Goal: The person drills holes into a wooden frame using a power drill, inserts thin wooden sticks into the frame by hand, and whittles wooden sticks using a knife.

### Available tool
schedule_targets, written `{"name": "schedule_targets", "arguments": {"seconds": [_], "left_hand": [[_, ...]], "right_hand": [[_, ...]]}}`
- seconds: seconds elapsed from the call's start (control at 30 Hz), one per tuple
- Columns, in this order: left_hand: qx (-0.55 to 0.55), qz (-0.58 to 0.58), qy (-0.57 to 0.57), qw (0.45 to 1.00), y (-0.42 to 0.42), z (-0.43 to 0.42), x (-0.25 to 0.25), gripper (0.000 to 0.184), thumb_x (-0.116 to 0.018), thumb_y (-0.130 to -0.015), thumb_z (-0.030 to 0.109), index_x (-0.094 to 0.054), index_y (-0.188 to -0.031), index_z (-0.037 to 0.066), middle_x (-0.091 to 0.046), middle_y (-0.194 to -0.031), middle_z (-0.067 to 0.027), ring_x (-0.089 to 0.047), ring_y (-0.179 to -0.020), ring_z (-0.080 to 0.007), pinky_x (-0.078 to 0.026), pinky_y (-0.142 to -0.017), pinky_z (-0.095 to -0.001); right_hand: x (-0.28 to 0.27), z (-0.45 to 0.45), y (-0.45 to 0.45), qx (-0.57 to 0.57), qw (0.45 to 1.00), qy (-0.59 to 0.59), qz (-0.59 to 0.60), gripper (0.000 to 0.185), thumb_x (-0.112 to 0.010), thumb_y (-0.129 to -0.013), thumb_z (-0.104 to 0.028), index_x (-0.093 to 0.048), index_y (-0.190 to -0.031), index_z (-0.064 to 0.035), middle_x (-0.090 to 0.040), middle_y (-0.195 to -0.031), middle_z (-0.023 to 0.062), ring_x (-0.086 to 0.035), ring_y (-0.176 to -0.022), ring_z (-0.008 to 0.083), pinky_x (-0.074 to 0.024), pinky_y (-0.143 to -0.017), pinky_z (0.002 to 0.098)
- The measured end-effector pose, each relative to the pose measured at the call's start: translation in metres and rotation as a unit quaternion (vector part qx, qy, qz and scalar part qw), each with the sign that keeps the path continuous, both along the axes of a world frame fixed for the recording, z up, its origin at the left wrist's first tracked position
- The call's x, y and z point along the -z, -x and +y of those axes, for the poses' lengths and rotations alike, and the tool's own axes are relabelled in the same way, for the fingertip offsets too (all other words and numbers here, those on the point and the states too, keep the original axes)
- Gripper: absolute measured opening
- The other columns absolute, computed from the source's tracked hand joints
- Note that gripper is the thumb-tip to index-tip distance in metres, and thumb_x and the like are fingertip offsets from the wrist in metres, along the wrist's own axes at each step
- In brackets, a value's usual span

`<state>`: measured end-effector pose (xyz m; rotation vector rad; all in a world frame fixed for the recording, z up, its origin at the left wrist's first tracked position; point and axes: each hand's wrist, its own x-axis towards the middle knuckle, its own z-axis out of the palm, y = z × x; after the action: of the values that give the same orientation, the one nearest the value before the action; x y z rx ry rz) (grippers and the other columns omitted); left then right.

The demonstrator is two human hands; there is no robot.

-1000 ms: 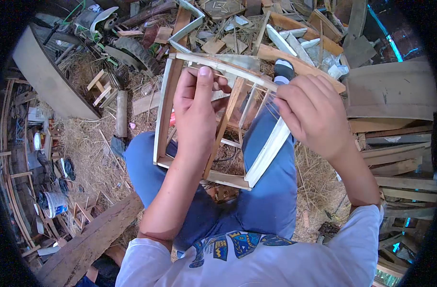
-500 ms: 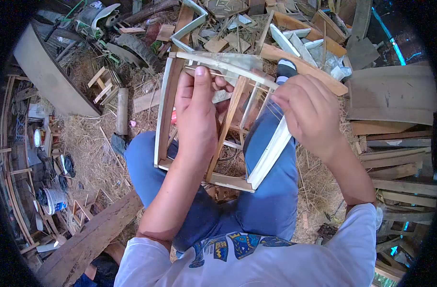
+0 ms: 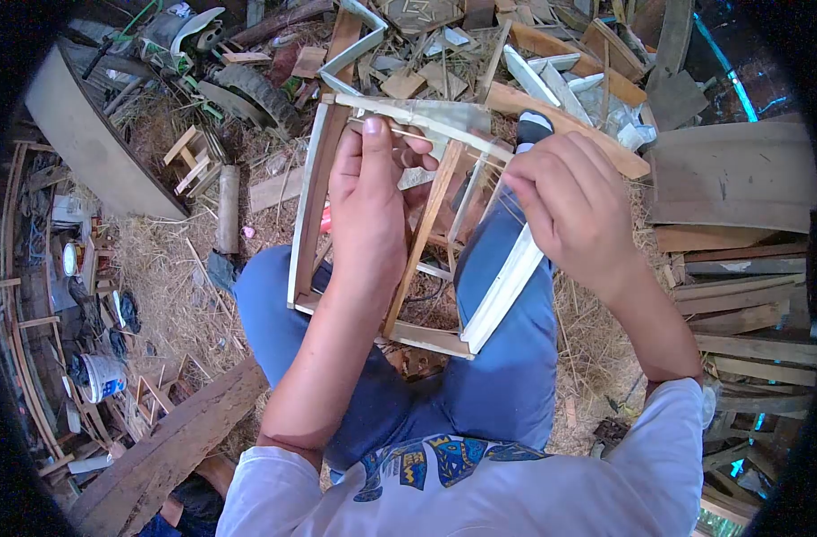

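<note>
A wooden frame (image 3: pixel 509 294) with pale outer bars and a brown middle bar (image 3: pixel 424 237) rests tilted across my legs. Above its left half, my left hand (image 3: pixel 370 192) is closed, with a thin wooden stick (image 3: pixel 407 134) pinched between thumb and fingers. My right hand (image 3: pixel 565 197) is at the frame's upper right corner, thumb and fingertips pressed together. Fine, pale, partly see-through strands or slivers show at those fingertips; I cannot make out exactly what they are. Part of the frame's top bar and inner slats is hidden behind both hands.
Straw and wood scraps cover the ground. A thick plank (image 3: pixel 171 452) lies at lower left, near a white bucket (image 3: pixel 102 376). Stacked boards (image 3: pixel 753 349) stand on the right. A curved panel (image 3: pixel 100 134) and a tyre (image 3: pixel 247 94) are at upper left.
The stick in my left hand has tilted slightly and its right end has shifted. My right hand has moved a little to the left. The frame has barely shifted.
</note>
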<state>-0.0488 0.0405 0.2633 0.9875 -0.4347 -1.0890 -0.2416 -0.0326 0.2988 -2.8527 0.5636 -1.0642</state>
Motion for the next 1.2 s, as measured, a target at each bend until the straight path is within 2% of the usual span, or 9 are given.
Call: {"name": "schedule_targets", "arguments": {"seconds": [0.6,1.2], "left_hand": [[-0.011,0.011,-0.025,1.000,-0.003,-0.002,0.003,0.022,-0.054,-0.109,0.037,-0.056,-0.106,0.015,-0.060,-0.089,0.0020,-0.056,-0.072,-0.0102,-0.066,-0.078,-0.0456],[-0.018,0.004,-0.020,1.000,-0.009,-0.004,0.007,0.024,-0.051,-0.110,0.037,-0.058,-0.108,0.014,-0.062,-0.094,0.0004,-0.058,-0.075,-0.0092,-0.066,-0.075,-0.0432]], "right_hand": [[-0.008,0.006,0.003,0.042,0.999,0.011,0.017,0.017,-0.074,-0.082,-0.007,-0.064,-0.095,-0.0040,-0.061,-0.090,0.0099,-0.060,-0.084,0.0305,-0.0488,-0.075,0.0427],[-0.003,0.003,-0.010,0.029,1.000,0.005,0.003,0.020,-0.072,-0.079,-0.002,-0.063,-0.097,-0.0028,-0.061,-0.095,0.0120,-0.061,-0.089,0.0321,-0.0510,-0.078,0.0421]]}}
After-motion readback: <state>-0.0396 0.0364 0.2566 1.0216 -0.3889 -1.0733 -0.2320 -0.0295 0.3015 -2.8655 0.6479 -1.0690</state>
